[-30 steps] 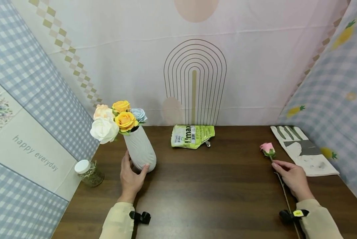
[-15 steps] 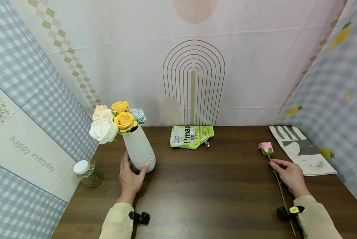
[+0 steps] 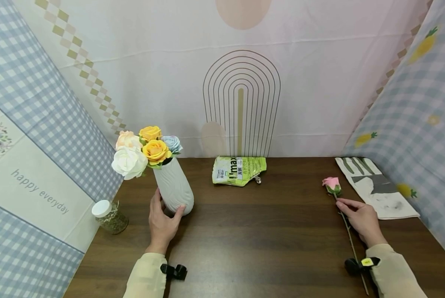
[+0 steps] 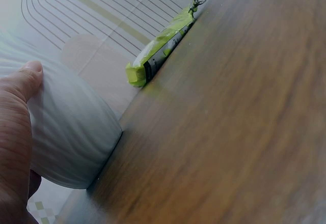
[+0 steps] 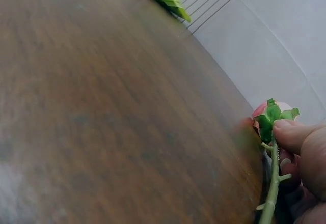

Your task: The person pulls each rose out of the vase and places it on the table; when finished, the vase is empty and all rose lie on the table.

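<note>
A white ribbed vase (image 3: 175,186) stands on the left side of the table, holding several artificial roses (image 3: 156,151) in yellow, white, peach and pale blue. My left hand (image 3: 162,221) grips the vase low down, thumb on its front; the left wrist view shows the thumb (image 4: 25,81) against its wall. At the right, my right hand (image 3: 362,219) pinches the stem of a pink rose (image 3: 332,183) just below the bloom. In the right wrist view the thorny green stem (image 5: 272,183) runs down from the thumb and fingers.
Behind, a green and white pouch (image 3: 239,170) with a metal clip lies near the back wall. A glass jar (image 3: 114,221) of dried herbs with a white lid is left of the vase. A folded printed cloth (image 3: 379,190) lies at the right, beyond the right hand.
The pink rose and right hand shifted very slightly left in the head view between the first two frames, along with the whole scene a little. Both holds look the same.
</note>
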`<state>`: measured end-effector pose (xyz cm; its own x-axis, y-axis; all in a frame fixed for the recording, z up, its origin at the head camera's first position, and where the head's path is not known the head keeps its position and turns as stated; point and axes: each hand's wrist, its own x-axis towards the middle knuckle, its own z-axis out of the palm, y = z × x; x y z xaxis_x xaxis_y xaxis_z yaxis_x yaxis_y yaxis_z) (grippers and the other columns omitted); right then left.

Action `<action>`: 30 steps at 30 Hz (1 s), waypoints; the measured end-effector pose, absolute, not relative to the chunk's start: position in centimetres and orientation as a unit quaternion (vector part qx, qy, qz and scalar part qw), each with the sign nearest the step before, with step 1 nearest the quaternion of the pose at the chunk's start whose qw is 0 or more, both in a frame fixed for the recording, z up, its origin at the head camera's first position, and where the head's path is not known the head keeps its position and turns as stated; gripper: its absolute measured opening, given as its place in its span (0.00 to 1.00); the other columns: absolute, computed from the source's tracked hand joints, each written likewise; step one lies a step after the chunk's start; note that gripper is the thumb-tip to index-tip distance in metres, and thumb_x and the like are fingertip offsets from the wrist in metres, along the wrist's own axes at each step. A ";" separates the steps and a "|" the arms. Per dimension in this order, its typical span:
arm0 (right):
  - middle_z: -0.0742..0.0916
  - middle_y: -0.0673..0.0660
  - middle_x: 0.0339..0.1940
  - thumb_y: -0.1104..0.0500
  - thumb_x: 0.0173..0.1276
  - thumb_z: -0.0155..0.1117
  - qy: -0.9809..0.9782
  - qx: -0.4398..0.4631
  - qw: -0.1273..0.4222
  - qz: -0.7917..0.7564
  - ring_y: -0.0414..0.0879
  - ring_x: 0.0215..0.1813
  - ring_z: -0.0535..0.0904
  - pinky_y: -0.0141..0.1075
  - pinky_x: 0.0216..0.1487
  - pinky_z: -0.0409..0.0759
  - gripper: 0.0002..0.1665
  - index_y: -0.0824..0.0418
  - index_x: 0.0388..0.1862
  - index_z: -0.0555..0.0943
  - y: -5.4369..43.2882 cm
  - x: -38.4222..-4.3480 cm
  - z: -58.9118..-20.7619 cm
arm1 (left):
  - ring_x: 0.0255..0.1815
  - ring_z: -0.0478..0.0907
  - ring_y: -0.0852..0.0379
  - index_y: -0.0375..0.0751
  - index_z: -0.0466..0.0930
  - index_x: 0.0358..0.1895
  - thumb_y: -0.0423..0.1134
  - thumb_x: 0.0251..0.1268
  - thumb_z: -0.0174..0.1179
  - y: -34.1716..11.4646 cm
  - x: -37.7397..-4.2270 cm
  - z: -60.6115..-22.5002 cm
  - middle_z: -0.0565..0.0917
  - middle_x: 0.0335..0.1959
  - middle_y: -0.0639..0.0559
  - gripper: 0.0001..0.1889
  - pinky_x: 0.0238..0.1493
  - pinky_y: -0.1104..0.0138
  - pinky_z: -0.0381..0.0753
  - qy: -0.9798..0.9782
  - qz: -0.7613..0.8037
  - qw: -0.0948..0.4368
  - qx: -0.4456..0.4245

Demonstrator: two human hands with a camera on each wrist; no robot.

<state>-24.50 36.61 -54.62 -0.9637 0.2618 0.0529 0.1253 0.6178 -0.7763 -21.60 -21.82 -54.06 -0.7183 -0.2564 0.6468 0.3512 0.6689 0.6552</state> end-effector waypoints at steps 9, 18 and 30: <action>0.81 0.29 0.36 0.43 0.67 0.62 -0.868 -0.103 0.079 0.479 0.31 0.37 0.75 0.28 0.30 0.76 0.32 0.67 0.59 0.79 37.4 -23.8 -54.0 | 0.58 0.72 0.45 0.44 0.55 0.75 0.42 0.46 0.76 -21.4 -21.6 -54.0 0.69 0.64 0.39 0.51 0.46 0.49 0.79 -0.830 -0.410 0.375 -0.032; 0.83 0.38 0.44 0.44 0.67 0.62 -0.886 -0.068 0.105 0.447 0.26 0.42 0.71 0.21 0.34 0.73 0.30 0.65 0.57 0.80 36.2 -24.4 -50.6 | 0.58 0.72 0.44 0.42 0.56 0.74 0.42 0.46 0.76 -21.3 -21.5 -54.0 0.69 0.63 0.38 0.51 0.46 0.49 0.79 -0.830 -0.411 0.375 -0.033; 0.86 0.56 0.45 0.41 0.66 0.62 -0.898 0.058 0.101 0.424 0.42 0.36 0.76 0.32 0.30 0.76 0.26 0.58 0.53 0.83 27.8 -27.1 -42.4 | 0.57 0.72 0.43 0.41 0.56 0.74 0.41 0.45 0.76 -21.7 -21.5 -53.9 0.69 0.63 0.37 0.51 0.45 0.47 0.79 -0.828 -0.408 0.383 -0.033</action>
